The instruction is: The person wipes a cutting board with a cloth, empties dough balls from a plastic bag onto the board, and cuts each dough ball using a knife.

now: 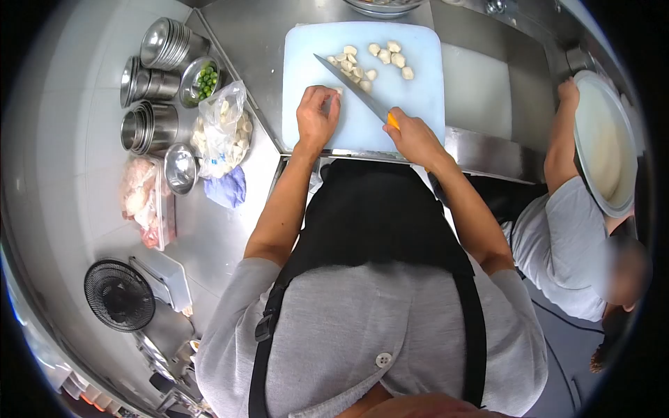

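Observation:
On a pale blue-white cutting board lie several small cream-coloured round food pieces, loosely grouped at its far side. My right hand grips a long kitchen knife by its orange handle. The blade slants away to the far left, beside and partly over the nearer group of pieces. Over the left part of the board, my left hand is curled, thumb and fingers drawn together. A small pale piece shows at its fingertips; the fingers hide part of it.
To the left stand stacked steel bowls, a bowl of green vegetables, a plastic bag of pale pieces, a blue cloth and a box of bagged meat. At right, a co-worker holds a large white basin.

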The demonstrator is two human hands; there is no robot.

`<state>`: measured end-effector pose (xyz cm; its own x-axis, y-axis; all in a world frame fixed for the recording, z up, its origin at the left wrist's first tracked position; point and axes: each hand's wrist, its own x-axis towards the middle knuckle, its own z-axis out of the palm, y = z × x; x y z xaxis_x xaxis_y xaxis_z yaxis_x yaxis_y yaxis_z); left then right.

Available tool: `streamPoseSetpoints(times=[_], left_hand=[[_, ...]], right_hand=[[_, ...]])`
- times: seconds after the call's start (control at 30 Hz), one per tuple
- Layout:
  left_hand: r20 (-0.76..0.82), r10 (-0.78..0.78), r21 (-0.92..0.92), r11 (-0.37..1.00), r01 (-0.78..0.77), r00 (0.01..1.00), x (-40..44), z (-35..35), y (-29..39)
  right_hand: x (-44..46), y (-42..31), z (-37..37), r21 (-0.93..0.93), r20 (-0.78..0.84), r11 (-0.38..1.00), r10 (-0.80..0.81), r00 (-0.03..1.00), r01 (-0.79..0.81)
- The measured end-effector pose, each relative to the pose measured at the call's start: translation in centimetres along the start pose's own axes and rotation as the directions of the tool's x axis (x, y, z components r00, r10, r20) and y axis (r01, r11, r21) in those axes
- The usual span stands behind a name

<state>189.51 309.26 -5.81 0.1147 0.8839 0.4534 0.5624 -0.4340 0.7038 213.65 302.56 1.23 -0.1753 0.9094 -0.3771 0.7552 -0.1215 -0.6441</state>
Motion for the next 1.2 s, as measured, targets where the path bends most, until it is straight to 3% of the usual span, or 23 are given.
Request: streamPoseSetpoints(times=[0.27,0.47,0.83,1.03,1.13,1.2], left_hand=[[0.206,0.082,0.048,0.994,-0.094,0.975,2.3,-1.8,-0.9],[0.314,0.045,0.032,0.998,-0.059,0.948,3.2,-2.1,-0.8],[0.288,0.024,-0.088,0.996,0.001,0.957,3.2,-1.9,-1.2],[0.232,0.030,-0.074,0.997,-0.013,0.972,2.8,-1.4,-1.1],[0.133,0.007,-0.054,0.999,0.000,0.991,3.3,-1.6,0.2],[0.097,0.017,-0.053,0.999,-0.012,0.995,6.2,-1.7,2.2]], right_hand=[[-2.7,-1.7,-0.9,-0.038,0.042,0.999,0.017,0.999,-0.016],[-3.2,-2.2,0.0,-0.074,0.032,0.996,0.042,0.999,-0.040],[0.1,-2.8,1.4,-0.125,0.055,0.992,-0.026,0.998,0.033],[3.8,-1.9,0.7,-0.040,0.047,0.992,-0.116,0.992,0.118],[1.7,-2.6,-1.3,0.041,-0.077,0.998,-0.034,0.996,0.037],[1.1,-2.7,-1.9,0.019,-0.011,1.000,-0.002,1.000,0.002]])
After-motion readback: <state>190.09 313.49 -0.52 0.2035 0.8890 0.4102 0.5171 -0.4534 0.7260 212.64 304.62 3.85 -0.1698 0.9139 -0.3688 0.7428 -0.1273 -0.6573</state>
